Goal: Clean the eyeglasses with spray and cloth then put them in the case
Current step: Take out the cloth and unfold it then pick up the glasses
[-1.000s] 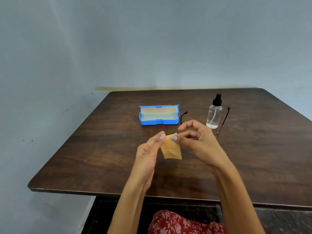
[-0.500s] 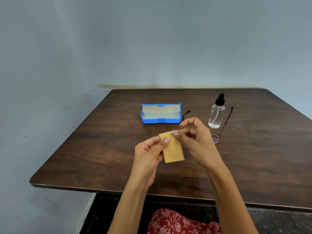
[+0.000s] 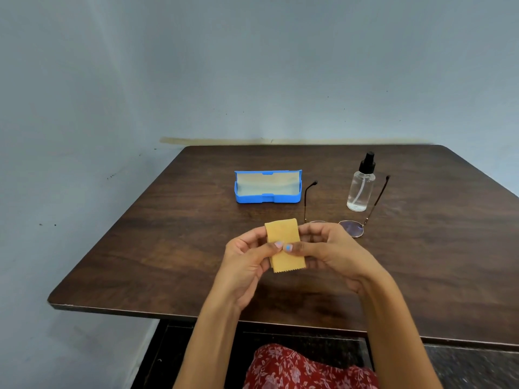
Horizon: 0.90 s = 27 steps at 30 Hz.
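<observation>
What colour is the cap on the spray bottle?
Black, on a clear spray bottle; its cap shows plainly in the head view.

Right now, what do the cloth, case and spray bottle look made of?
Cloth: soft matte yellow fabric, likely microfibre; folded, zigzag-cut bottom edge. Case: glossy blue shell, probably moulded plastic, with a pale lining. Spray bottle: clear plastic or glass, can't tell which; inner tube shows through, black matte pump top.
</observation>
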Each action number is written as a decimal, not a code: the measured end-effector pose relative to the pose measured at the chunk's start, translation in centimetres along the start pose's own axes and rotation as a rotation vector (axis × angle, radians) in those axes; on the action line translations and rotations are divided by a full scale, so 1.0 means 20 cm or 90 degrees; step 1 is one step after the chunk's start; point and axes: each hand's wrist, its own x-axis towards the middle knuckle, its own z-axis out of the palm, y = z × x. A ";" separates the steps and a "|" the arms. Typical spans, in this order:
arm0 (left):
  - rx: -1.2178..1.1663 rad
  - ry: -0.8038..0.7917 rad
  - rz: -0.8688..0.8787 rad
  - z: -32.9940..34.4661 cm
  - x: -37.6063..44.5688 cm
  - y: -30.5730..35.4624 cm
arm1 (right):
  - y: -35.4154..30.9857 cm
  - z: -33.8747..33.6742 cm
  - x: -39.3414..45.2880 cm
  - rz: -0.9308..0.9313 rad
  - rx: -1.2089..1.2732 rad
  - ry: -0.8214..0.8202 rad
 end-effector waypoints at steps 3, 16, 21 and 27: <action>0.048 -0.013 0.001 -0.02 0.00 0.00 | 0.02 -0.01 0.00 -0.020 0.000 0.001; 0.119 0.030 0.101 -0.04 -0.01 -0.03 | 0.04 -0.01 0.00 -0.146 0.024 0.001; 0.020 0.077 0.026 -0.03 0.00 -0.04 | 0.07 0.00 0.01 -0.206 -0.024 0.027; -0.003 0.074 -0.040 -0.04 -0.01 -0.06 | 0.13 0.00 0.03 -0.202 -0.115 0.042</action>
